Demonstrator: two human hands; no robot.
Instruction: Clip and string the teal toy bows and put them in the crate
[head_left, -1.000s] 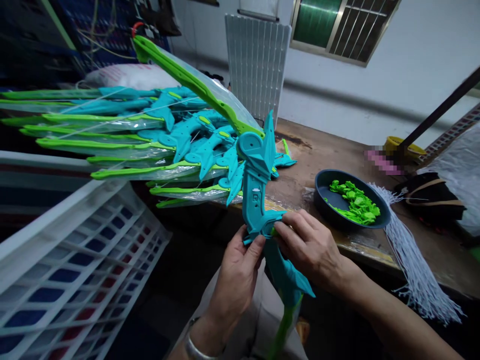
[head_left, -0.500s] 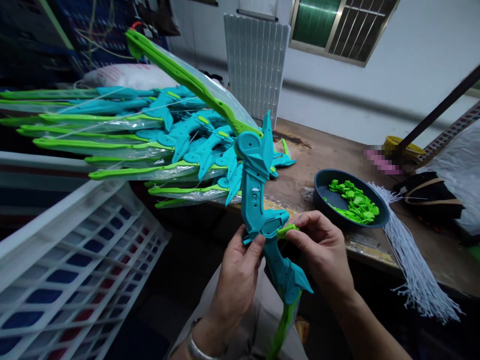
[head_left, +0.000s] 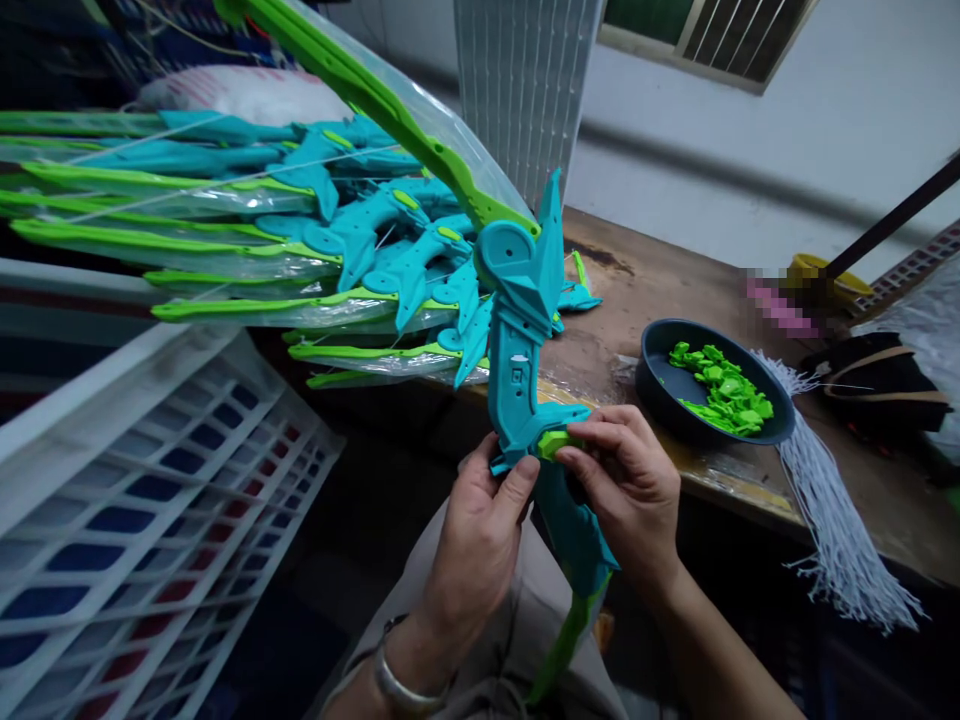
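At the centre of the frame the toy bow (head_left: 525, 370) stands nearly upright, its grip clasped from the lower left by the left hand (head_left: 480, 530), while the right hand (head_left: 626, 485) pinches a green clip (head_left: 555, 443) against its right side.

Stacked bows (head_left: 300, 230) crowd left; bowl (head_left: 675, 385) blocks right.
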